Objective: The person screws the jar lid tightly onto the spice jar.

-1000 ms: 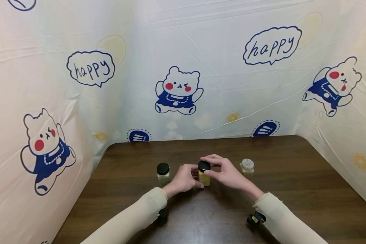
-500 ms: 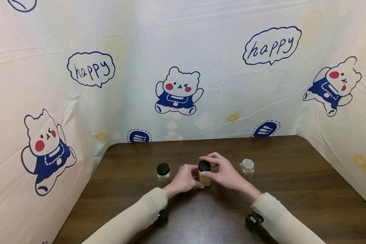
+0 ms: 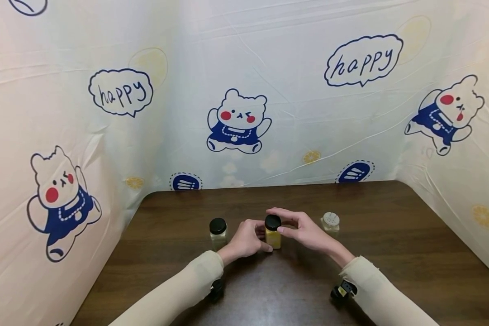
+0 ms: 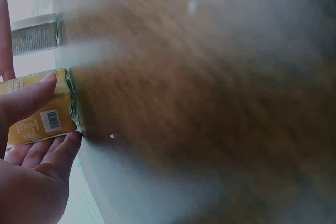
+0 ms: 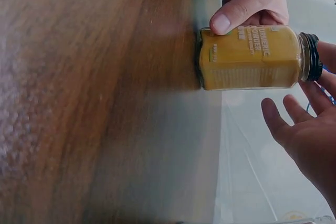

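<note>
A square glass spice jar of yellow turmeric powder stands upright on the table between the hands; its label shows in the right wrist view. My left hand grips the jar low down, thumb on one face and fingers behind it. At the top, my right hand has thumb and fingers around the black lid, with the lid on the jar's neck. In the right wrist view the lower fingers of that hand are spread apart from the glass.
Left of the hands stands a pale-filled jar with a black lid. To the right is another jar with a white perforated top. The brown wooden table meets a printed cloth curtain behind and at both sides.
The right thumb has shifted from the front of the lid round to its right side, and the right hand has turned slightly. Left hand and jar stay in place.
</note>
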The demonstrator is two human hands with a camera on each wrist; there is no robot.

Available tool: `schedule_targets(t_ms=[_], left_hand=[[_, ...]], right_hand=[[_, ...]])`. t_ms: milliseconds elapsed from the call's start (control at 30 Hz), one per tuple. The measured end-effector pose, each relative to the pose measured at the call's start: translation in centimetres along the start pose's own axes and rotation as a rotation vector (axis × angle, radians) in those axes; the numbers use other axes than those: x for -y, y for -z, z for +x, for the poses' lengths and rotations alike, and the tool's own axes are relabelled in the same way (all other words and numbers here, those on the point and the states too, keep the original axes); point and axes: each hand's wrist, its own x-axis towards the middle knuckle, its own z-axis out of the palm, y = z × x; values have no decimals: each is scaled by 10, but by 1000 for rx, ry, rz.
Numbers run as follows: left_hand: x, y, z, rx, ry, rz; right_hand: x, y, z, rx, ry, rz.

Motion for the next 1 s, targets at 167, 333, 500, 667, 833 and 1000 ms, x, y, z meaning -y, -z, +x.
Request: schedule_targets(t_ms=[167, 333, 500, 667, 833, 1000], left_hand=[[3, 0, 1, 8, 8, 13], [4, 0, 0, 12, 2, 7], [4, 0, 1, 9, 1, 7], [3, 1, 1, 9, 2, 15], [3, 1, 0, 7, -3, 18], [3, 0, 0, 6, -6, 8]], right_hand=[[3, -1, 0, -1, -20, -6], [4, -2, -1, -15, -29, -31], [3, -3, 0, -41, -16, -75], [3, -5, 1, -67, 6, -146], [3, -7, 2, -100, 12, -200], [5, -10, 3, -136, 19, -243]])
